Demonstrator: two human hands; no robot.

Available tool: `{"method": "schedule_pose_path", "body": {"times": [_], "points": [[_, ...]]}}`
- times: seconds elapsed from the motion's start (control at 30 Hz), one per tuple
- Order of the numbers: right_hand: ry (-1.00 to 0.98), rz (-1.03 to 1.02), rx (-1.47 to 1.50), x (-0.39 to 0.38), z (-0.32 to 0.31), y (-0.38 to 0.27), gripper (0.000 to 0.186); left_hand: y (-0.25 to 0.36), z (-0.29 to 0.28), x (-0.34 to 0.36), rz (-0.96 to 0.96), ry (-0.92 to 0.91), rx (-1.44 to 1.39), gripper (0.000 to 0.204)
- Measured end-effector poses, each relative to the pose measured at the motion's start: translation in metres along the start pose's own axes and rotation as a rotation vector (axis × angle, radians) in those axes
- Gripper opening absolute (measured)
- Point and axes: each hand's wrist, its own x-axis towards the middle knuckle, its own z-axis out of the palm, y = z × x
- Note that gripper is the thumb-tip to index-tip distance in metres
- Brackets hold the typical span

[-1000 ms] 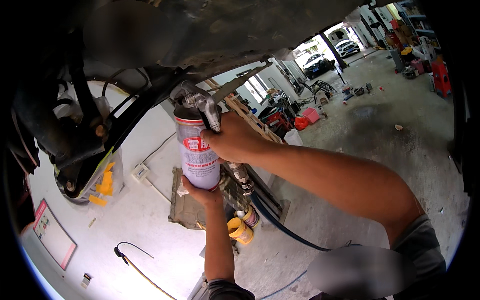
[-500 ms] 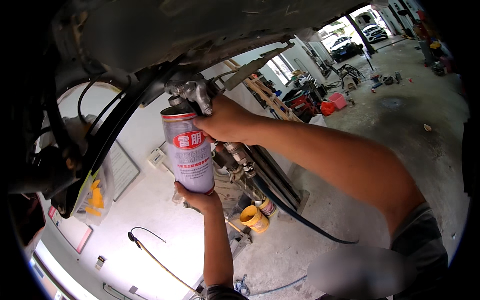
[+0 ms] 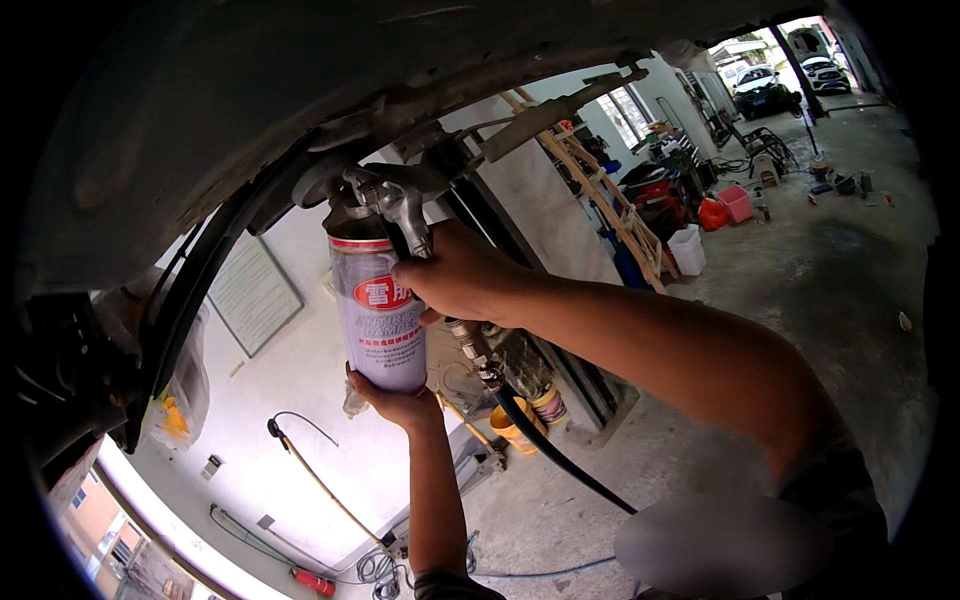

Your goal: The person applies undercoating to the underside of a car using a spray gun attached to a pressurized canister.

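Note:
A grey-white can [image 3: 385, 345] with a red oval label stands nearly upright, screwed or set under a metal spray gun [image 3: 400, 205]. My left hand [image 3: 398, 400] cups the can's base from below, thumb and fingers curled around its lower edge. The gun's handle is wrapped by my right hand [image 3: 460, 270], fingers closed beside the can; the trigger finger is partly hidden. From the handle's lower end a metal coupling [image 3: 475, 355] leads into a dark air hose [image 3: 560, 455]. The gun's front is close to the dark underside of a raised vehicle [image 3: 270, 90].
Dark suspension parts [image 3: 70, 370] and a plastic bag [image 3: 185, 390] hang at the left. Behind the can are a lift post [image 3: 520, 225], a yellow bucket [image 3: 515, 428] and a wooden ladder [image 3: 600, 190]. A pink bin [image 3: 737, 204] stands on the floor farther off.
The view has swung, so the background sits lower at the left and farther right. Gun and can are slightly lower in view, and both hands keep their hold.

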Motion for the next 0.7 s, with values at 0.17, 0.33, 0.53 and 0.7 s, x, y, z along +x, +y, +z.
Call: {"method": "schedule_pose_path", "body": {"times": [0.17,0.33,0.53,0.7], "points": [[-0.086,0.104,0.163,0.022,-0.037,0.006,0.020,-0.009,0.016,0.004,0.130,0.078,0.085,0.054],[-0.102,0.082,0.212,0.040,-0.076,0.021,0.018,-0.027,0.039,-0.005,0.216,0.096,0.195,0.063],[-0.068,0.080,0.169,0.072,-0.120,0.026,0.021,-0.074,0.074,0.008,0.238,0.110,0.153,0.068],[-0.142,0.062,0.130,0.112,-0.159,0.034,0.021,-0.117,0.101,0.005,0.258,0.184,0.086,0.070]]}}
